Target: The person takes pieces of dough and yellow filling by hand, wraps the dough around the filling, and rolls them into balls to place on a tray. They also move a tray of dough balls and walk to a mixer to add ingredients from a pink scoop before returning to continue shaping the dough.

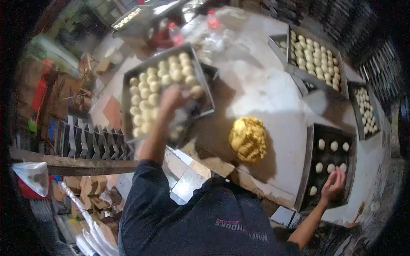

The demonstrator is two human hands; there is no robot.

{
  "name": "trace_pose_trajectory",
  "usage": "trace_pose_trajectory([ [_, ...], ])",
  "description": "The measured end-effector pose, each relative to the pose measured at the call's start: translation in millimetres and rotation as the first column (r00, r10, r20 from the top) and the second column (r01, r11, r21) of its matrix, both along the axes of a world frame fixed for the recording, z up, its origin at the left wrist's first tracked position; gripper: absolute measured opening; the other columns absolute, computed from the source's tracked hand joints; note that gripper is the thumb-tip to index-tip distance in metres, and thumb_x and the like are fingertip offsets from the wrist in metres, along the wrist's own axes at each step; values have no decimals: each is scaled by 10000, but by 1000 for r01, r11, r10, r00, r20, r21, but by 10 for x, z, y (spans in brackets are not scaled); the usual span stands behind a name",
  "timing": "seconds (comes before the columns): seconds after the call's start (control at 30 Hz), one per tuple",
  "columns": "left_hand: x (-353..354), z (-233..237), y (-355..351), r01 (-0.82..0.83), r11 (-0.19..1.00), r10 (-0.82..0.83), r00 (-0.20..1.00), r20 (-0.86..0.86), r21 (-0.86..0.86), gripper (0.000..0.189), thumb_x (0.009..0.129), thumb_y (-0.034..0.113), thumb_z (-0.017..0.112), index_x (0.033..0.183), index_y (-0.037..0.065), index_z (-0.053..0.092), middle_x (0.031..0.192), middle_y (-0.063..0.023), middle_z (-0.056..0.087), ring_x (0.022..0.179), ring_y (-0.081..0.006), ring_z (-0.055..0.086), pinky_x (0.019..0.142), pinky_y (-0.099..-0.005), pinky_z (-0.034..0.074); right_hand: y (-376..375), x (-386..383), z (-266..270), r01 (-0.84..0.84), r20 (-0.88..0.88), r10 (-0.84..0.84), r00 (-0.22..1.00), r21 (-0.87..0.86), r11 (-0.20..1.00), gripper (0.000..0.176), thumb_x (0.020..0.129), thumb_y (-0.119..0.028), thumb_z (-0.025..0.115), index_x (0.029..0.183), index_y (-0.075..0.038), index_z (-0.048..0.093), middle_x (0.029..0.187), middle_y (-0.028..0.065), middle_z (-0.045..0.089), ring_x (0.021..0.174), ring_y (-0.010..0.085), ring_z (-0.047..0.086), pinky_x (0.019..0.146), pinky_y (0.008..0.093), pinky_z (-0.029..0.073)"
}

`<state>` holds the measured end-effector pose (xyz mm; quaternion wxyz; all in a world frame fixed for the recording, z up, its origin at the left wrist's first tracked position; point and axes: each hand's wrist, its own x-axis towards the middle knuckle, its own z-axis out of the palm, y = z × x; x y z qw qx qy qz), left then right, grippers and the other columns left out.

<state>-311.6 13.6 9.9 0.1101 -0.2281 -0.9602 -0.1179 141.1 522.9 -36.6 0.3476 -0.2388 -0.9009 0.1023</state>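
Note:
My left hand point(174, 97), smeared by motion, is over a metal tray point(126, 99) filled with rows of pale dough balls point(154, 87). Its fingers are too blurred to show whether they hold a ball. Over on the right, my right hand point(334, 186) reaches into a dark tray point(309, 170) with several spaced dough balls point(333, 146). Its fingertips are closed at a dough ball point(342, 167) near the tray's right side. Between the two trays sits a large yellow mound point(248, 140), lumpy on its right side.
More trays of dough balls stand at the back right, one large tray point(318, 59) and a smaller one point(365, 112). Bottles with red labels point(213, 22) and clear plastic point(213, 42) lie toward the back of the white table point(252, 64). Metal pieces point(92, 138) line the left.

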Motion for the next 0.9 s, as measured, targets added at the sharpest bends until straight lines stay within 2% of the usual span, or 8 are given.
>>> trace_pose_trajectory([
  [0.07,-258,34,139,-171,983,178,795,580,-67,257,806,326,707,865,76,711,743,-84,689,618,-194,631,630,-326,516,-561,-213,166,-24,35,22,999,54,998,251,955,-160,534,1085,37,621,1085,165,588,945,296,600,788,380,495],
  [0.13,-564,-743,110,67,973,-21,979,203,-219,238,785,298,699,760,62,687,711,-123,665,655,-225,638,606,-358,523,-859,-302,214,-52,44,55,998,-74,996,211,942,-138,544,1022,35,635,1030,160,594,924,301,600,779,372,491],
  [0.2,-300,-463,352,-123,991,101,953,285,60,366,750,290,710,982,20,625,921,-220,634,757,-355,639,712,-441,536,-994,-358,340,-82,92,96,991,-143,986,196,938,-130,547,976,40,636,1012,154,593,919,295,601,772,358,489],
  [0.33,384,12,564,126,847,-227,964,138,516,395,746,110,705,1072,18,501,928,-191,607,851,-338,633,741,-435,506,-936,-525,368,-167,23,171,985,-111,980,222,940,-149,536,989,47,628,962,139,593,828,243,593,744,337,491],
  [0.4,989,469,850,100,589,-435,875,210,802,531,688,15,723,1142,39,448,982,-194,625,834,-321,660,739,-411,520,-1197,-842,568,-282,-167,229,959,-489,825,284,964,-199,496,1025,46,626,936,125,602,791,189,585,722,329,498],
  [0.57,1976,378,1586,319,474,-734,658,169,821,867,753,135,750,1451,51,242,1247,-224,544,1176,-301,536,971,-417,420,-1798,-1300,504,-461,-345,484,804,-876,142,490,1000,-381,420,1138,54,599,929,135,652,759,204,645,687,337,536],
  [0.67,2345,453,1858,552,529,-809,556,188,644,992,788,275,754,1499,16,113,1346,-206,476,1296,-290,423,1082,-388,319,-1736,-1239,892,-484,-270,506,819,-799,358,415,900,-282,640,1135,57,591,957,161,658,858,229,659,694,330,553],
  [0.9,2894,641,1941,-184,490,-592,647,481,852,385,914,222,631,1244,27,592,984,-106,577,923,-192,557,782,-299,461,-1523,-1013,1103,-829,-177,812,557,-179,529,501,879,-255,614,1257,56,511,1212,277,543,1136,370,553,914,444,478],
])
